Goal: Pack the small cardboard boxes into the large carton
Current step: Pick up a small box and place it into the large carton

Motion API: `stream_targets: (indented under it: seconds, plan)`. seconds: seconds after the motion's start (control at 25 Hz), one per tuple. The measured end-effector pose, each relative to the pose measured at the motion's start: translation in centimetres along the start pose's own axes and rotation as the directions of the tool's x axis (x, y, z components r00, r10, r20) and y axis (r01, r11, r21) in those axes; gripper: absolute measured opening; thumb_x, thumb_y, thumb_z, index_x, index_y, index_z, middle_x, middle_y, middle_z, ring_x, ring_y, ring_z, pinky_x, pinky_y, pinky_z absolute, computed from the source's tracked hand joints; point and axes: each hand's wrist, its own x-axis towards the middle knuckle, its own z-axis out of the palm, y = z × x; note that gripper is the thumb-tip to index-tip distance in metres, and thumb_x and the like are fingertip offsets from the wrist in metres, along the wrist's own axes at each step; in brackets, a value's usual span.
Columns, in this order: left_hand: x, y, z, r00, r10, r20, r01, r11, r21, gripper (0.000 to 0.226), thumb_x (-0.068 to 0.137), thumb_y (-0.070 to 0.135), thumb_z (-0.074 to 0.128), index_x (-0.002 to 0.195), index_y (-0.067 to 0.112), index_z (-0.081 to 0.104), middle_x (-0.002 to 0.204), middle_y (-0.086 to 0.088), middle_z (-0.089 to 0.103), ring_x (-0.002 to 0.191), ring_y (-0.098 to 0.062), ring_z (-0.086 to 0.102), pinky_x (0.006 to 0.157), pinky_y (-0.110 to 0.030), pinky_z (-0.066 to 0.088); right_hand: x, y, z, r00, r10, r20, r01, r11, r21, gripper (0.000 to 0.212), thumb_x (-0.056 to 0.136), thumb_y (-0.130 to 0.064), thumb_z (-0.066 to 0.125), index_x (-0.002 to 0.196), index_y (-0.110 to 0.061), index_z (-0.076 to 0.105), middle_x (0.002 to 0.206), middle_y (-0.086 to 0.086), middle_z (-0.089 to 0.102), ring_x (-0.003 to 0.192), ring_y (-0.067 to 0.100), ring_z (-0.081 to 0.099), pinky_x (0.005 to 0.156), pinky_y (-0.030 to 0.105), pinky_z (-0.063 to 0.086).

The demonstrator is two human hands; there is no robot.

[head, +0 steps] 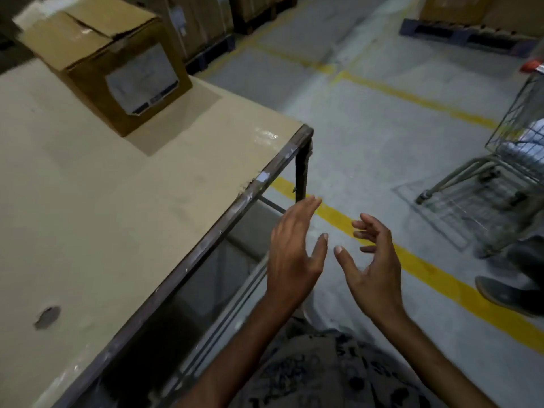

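A brown cardboard carton (97,51) with a white label on its side stands at the far part of a beige table (103,207); its top flaps look folded shut. Off the table's right edge, over the floor, my left hand (294,254) is open with fingers stretched forward. My right hand (374,260) hovers beside it, palm facing left, fingers spread and slightly curled. Both hands hold nothing. No small cardboard boxes are visible.
A wire trolley (512,160) stands at the right on the concrete floor with yellow lines (418,260). Another person's shoe (503,295) is beside it. Pallets with stacked cartons (465,13) line the back. The table has a dark metal edge (223,222).
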Motion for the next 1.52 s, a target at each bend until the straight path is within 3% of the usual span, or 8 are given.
stream_targets:
  seconds: [0.16, 0.28, 0.44, 0.72, 0.92, 1.12, 1.36, 1.52]
  plan:
    - [12.9, -2.2, 1.7, 0.984, 0.165, -0.068, -0.151, 0.972, 0.177, 0.066, 0.094, 0.013, 0.069, 0.154, 0.018, 0.044, 0.161, -0.001, 0.041, 0.154, -0.022, 0.030, 0.118, -0.050, 0.031, 11.1, 0.2, 1.2, 0.973, -0.198, -0.118, 0.172, 0.964, -0.203, 0.064, 0.088, -0.016, 0.079, 0.144, -0.012, 0.049, 0.142, 0.000, 0.054, 0.126, 0.018, 0.056, 0.098, 0.045, 0.050]
    - [20.8, -3.0, 3.6, 0.986, 0.141, -0.084, -0.118, 0.964, 0.238, 0.066, 0.091, 0.015, 0.070, 0.153, 0.019, 0.047, 0.159, 0.000, 0.044, 0.152, -0.024, 0.032, 0.115, -0.051, 0.034, 19.3, 0.4, 1.9, 0.967, -0.243, -0.074, 0.209, 0.926, -0.314, 0.065, 0.087, -0.016, 0.079, 0.145, -0.009, 0.050, 0.145, 0.005, 0.052, 0.132, 0.026, 0.051, 0.104, 0.047, 0.048]
    - [27.4, -4.9, 7.4, 0.986, 0.158, -0.060, -0.125, 0.920, 0.372, 0.062, 0.094, 0.019, 0.068, 0.153, 0.020, 0.047, 0.159, -0.001, 0.045, 0.153, -0.025, 0.030, 0.119, -0.048, 0.030, 28.5, 2.0, 2.3, 0.940, -0.341, -0.006, 0.313, 0.870, -0.381, 0.063, 0.085, -0.013, 0.080, 0.142, -0.007, 0.055, 0.143, 0.008, 0.054, 0.132, 0.026, 0.049, 0.112, 0.031, 0.038]
    - [40.7, -8.3, 14.5, 0.953, -0.028, -0.300, 0.196, 0.813, 0.549, 0.064, 0.092, 0.020, 0.070, 0.152, 0.022, 0.049, 0.161, -0.001, 0.042, 0.154, -0.028, 0.024, 0.124, -0.043, 0.013, 48.8, 7.0, 2.2, 0.831, -0.436, 0.344, 0.553, 0.707, -0.440, 0.068, 0.085, -0.022, 0.074, 0.148, -0.015, 0.050, 0.151, 0.008, 0.046, 0.138, 0.032, 0.042, 0.108, 0.044, 0.038]
    - [49.3, -8.3, 16.1, 0.861, -0.105, -0.497, 0.425, 0.684, 0.592, 0.067, 0.095, 0.023, 0.067, 0.157, 0.021, 0.041, 0.166, -0.004, 0.034, 0.157, -0.032, 0.017, 0.127, -0.041, 0.002, 62.0, 5.9, 3.1, 0.655, -0.572, 0.494, 0.748, 0.585, -0.313, 0.069, 0.087, -0.023, 0.069, 0.152, -0.014, 0.047, 0.155, 0.013, 0.043, 0.144, 0.035, 0.038, 0.113, 0.048, 0.036]
    - [53.9, -10.8, 13.9, 0.751, -0.175, -0.636, 0.595, 0.597, 0.538, 0.075, 0.094, 0.024, 0.067, 0.160, 0.022, 0.033, 0.169, -0.001, 0.027, 0.159, -0.027, 0.013, 0.126, -0.050, 0.015, 69.5, 3.1, 9.8, 0.496, -0.675, 0.546, 0.843, 0.525, -0.117, 0.075, 0.087, -0.025, 0.069, 0.156, -0.014, 0.042, 0.160, 0.014, 0.039, 0.148, 0.035, 0.034, 0.116, 0.049, 0.034]
    - [58.4, -15.9, 11.0, 0.634, -0.176, -0.753, 0.690, 0.570, 0.447, 0.073, 0.091, 0.019, 0.070, 0.157, 0.018, 0.039, 0.166, 0.000, 0.034, 0.157, -0.024, 0.019, 0.126, -0.046, 0.018, 74.2, 1.5, 19.2, 0.401, -0.695, 0.597, 0.830, 0.551, 0.084, 0.077, 0.086, -0.025, 0.071, 0.156, -0.017, 0.041, 0.159, 0.010, 0.039, 0.145, 0.032, 0.035, 0.113, 0.047, 0.037]
    - [60.7, -19.1, 8.3, 0.556, -0.209, -0.805, 0.742, 0.560, 0.367, 0.072, 0.093, 0.023, 0.069, 0.157, 0.021, 0.039, 0.165, 0.002, 0.034, 0.158, -0.021, 0.017, 0.126, -0.037, 0.012, 75.9, -0.6, 25.2, 0.431, -0.657, 0.619, 0.716, 0.666, 0.208, 0.072, 0.086, -0.023, 0.072, 0.152, -0.020, 0.044, 0.153, 0.002, 0.044, 0.139, 0.026, 0.039, 0.114, 0.041, 0.037]
